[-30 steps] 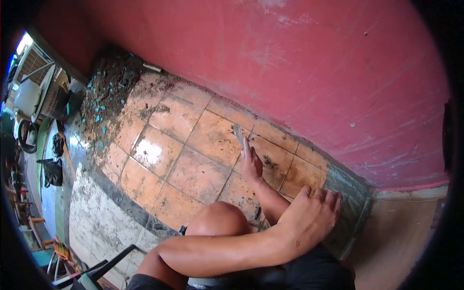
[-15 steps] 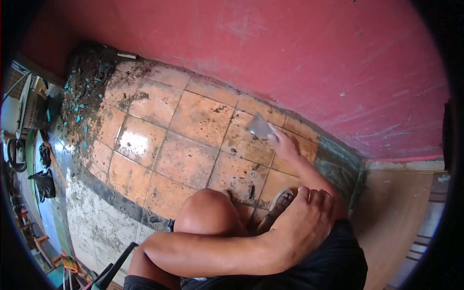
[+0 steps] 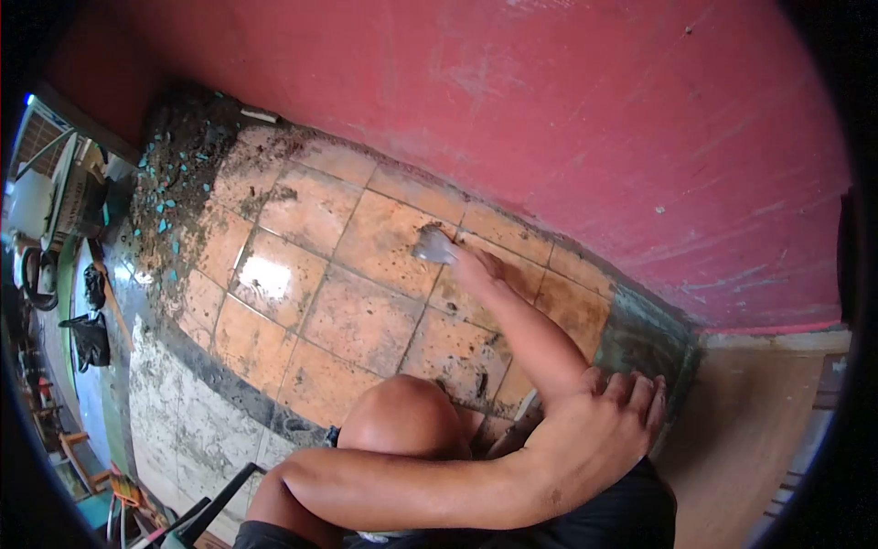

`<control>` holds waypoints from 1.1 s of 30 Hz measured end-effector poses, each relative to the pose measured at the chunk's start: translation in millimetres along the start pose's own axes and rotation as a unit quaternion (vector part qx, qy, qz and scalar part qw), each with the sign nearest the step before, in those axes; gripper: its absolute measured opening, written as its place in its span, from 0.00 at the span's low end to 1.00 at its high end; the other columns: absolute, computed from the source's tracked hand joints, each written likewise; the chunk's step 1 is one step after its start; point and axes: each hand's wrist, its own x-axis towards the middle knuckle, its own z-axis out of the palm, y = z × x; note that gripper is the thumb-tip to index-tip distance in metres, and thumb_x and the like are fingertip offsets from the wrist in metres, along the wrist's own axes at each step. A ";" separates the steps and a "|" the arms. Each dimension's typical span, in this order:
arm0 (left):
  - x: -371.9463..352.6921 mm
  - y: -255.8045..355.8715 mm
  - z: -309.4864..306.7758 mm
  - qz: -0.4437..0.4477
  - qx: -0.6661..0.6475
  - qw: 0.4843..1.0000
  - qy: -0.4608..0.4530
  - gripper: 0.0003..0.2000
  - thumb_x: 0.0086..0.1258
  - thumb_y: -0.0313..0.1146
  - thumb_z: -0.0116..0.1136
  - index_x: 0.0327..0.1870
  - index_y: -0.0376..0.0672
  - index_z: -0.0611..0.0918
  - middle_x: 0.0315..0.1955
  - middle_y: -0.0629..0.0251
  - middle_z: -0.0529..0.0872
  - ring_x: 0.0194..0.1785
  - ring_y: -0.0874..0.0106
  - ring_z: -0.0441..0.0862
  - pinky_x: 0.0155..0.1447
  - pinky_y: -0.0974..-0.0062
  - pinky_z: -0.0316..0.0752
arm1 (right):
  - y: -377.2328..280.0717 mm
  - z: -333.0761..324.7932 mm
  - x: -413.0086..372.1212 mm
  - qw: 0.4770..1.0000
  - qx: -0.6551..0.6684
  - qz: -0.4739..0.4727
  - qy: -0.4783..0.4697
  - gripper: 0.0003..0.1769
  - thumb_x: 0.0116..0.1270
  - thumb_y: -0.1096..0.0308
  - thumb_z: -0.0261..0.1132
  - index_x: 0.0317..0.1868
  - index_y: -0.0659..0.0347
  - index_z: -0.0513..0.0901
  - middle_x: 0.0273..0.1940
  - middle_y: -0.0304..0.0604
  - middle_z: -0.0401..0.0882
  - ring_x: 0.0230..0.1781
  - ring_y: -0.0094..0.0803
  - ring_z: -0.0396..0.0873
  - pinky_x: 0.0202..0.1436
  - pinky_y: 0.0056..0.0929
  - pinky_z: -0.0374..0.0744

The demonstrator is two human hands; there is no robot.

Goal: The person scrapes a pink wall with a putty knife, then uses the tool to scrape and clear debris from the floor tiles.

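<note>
A flat scraper with a broad grey blade [image 3: 432, 245] is held in my right hand [image 3: 477, 267], whose fingers are closed around it. Its blade lies against the dirty orange floor tiles [image 3: 361, 316], beside a dark patch of grime on one tile. My left arm crosses over my bent knee. My left hand [image 3: 608, 412] rests near my right elbow with its fingers loosely bent and slightly apart, holding nothing.
A red wall [image 3: 567, 128] runs along the tiles' far edge. Dark rubble with turquoise chips [image 3: 178, 174] lies at the far left. A black bag [image 3: 90, 343] lies on the left, and a wooden board [image 3: 741, 403] is at the right.
My right hand has moved the scraper left across the tiles, stretching the arm further out. My left hand has shifted slightly right, and the view has tilted a little.
</note>
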 end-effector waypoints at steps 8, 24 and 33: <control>4.7 -14.9 -14.9 -0.033 -0.032 0.998 0.046 0.26 0.70 0.34 0.57 0.67 0.29 0.82 0.51 0.58 0.89 0.54 0.67 0.85 0.57 0.68 0.78 | -75.8 -88.2 -29.1 0.985 -0.004 -0.171 0.004 0.30 0.80 0.46 0.62 0.80 0.34 0.74 0.63 0.50 0.87 0.61 0.53 0.86 0.62 0.48 0.82; 4.7 4.3 -2.6 0.004 -0.107 0.994 0.020 0.22 0.72 0.36 0.57 0.61 0.30 0.85 0.51 0.54 0.90 0.56 0.63 0.86 0.60 0.65 0.77 | 71.7 11.8 -184.2 0.994 0.000 -0.093 -0.057 0.29 0.82 0.49 0.58 0.80 0.35 0.72 0.56 0.54 0.88 0.58 0.56 0.85 0.59 0.53 0.81; -9.4 0.4 -9.6 0.014 -0.064 0.998 0.008 0.23 0.72 0.37 0.56 0.62 0.30 0.85 0.53 0.54 0.89 0.57 0.62 0.86 0.60 0.64 0.77 | -129.6 -56.4 -80.7 0.982 0.049 -0.174 -0.061 0.27 0.82 0.48 0.60 0.79 0.30 0.74 0.35 0.54 0.88 0.34 0.52 0.87 0.40 0.50 0.84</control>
